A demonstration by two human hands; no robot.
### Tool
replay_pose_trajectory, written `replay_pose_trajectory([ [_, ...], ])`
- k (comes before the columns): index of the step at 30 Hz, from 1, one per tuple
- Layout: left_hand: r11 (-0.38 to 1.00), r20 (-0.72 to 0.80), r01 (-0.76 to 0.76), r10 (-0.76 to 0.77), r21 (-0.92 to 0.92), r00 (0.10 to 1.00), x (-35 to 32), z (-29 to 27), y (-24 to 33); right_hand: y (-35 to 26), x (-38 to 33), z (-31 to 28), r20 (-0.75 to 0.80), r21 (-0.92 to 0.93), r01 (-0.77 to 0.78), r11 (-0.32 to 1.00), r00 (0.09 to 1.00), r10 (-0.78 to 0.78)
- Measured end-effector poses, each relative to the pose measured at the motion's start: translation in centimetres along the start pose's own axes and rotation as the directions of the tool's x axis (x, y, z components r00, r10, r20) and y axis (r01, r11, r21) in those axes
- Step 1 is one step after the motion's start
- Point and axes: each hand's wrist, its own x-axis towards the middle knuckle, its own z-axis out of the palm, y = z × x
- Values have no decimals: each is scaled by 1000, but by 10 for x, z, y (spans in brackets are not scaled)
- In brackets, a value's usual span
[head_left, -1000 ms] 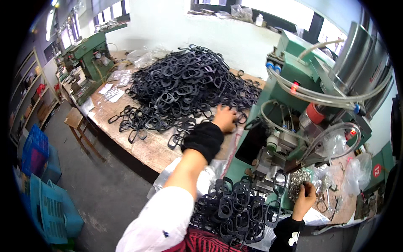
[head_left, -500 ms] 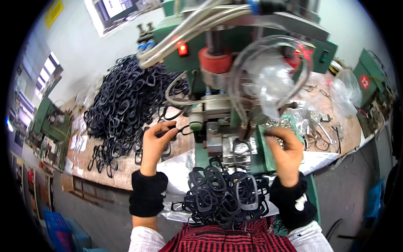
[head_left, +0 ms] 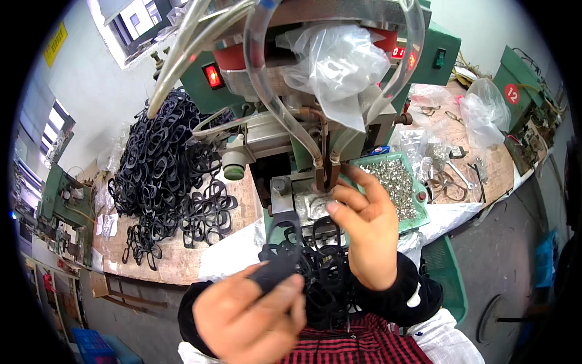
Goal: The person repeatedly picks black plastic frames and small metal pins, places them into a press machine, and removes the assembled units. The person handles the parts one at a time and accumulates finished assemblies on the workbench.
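Note:
Held low in front of me by my left hand [head_left: 248, 315], a dark eyeglass frame [head_left: 274, 273] is smeared by motion, one rim pointing up. My right hand [head_left: 371, 233] has its fingers curled at the metal fixture [head_left: 312, 206], right beside the two upright prongs [head_left: 327, 177] of the machine. Whatever lies between its thumb and fingertips is too small or hidden to make out. A heap of dark eyeglass frames [head_left: 324, 291] lies on my lap, partly covered by both hands. Right of the fixture, a green tray [head_left: 419, 222] contains many small metal pieces.
A large pile of dark eyeglass frames [head_left: 160, 151] covers the table's left side. Clear hoses [head_left: 260, 79] and a plastic bag [head_left: 339, 67] hang from the machine. At right lie a wrench [head_left: 464, 176] and brownish frames [head_left: 448, 189]. A green basket [head_left: 450, 273] stands below.
My left hand has come from the table's left side down to my lap with the eyeglass frame. My right hand has moved left from the tray to the fixture. The view has shifted.

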Motion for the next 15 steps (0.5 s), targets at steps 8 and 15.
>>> replay_pose_trajectory([
  [8,994,86,-74,67,81,994,15,75,14,22,35,-115,180,-979,199,41,945,-271],
  [15,993,91,-67,57,102,994,11,82,19,49,35,-152,180,-976,217,29,873,-453],
])
